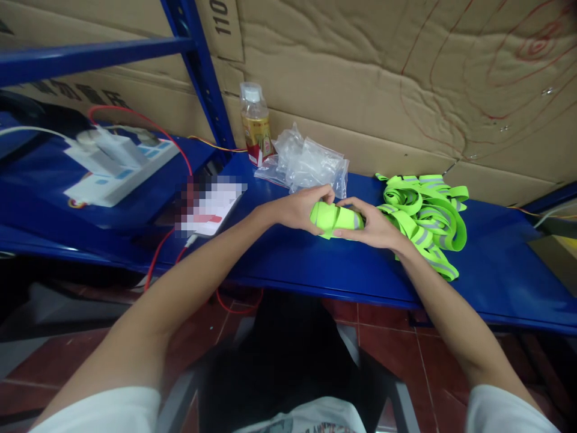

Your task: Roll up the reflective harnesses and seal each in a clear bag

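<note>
A folded bundle of neon yellow-green reflective strap (334,218) is held between both hands, just above the blue shelf. My left hand (303,209) closes round its left end, thumb and fingers bent over it. Round the right end wraps my right hand (376,225), its fingers partly hiding the bundle. Just right of that hand lies a loose heap of the same neon straps (426,210) with grey reflective stripes. Behind the hands rests a pile of clear plastic zip bags (311,162).
A bottle (256,126) in a clear wrapper stands at the back, by the blue rack post (205,78). A phone (214,207) with a charging cable lies left. Farther left sits a white power strip (121,174) with plugs and a red cable. Cardboard (342,72) lines the back.
</note>
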Action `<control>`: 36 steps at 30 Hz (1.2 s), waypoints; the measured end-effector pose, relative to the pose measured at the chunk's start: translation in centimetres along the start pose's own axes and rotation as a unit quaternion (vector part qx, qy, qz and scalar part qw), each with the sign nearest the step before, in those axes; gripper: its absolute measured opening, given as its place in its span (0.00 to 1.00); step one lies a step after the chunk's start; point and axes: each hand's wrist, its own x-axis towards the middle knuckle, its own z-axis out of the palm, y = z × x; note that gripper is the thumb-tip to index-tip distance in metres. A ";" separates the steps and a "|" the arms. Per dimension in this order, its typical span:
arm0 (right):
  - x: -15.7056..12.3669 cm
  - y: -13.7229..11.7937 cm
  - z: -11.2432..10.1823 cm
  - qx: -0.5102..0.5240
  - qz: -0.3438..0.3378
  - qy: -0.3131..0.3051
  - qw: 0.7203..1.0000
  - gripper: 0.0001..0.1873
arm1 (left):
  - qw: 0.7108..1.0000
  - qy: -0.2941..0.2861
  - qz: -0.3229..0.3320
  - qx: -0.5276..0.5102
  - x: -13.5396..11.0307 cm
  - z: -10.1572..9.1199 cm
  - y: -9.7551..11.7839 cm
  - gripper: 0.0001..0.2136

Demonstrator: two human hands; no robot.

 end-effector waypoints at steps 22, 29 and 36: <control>0.0 0.1 0.9 -0.268 -0.046 0.065 0.960 0.24 | 0.992 0.009 -0.058 0.115 0.6 0.8 -1.4 0.23; 0.0 0.6 0.6 -0.259 -0.072 0.070 0.961 0.24 | 0.980 0.021 -0.031 0.194 0.2 1.2 -0.4 0.17; -0.1 0.1 1.1 -0.313 -0.074 0.089 0.943 0.16 | 0.977 0.017 -0.028 0.210 0.3 1.6 0.6 0.14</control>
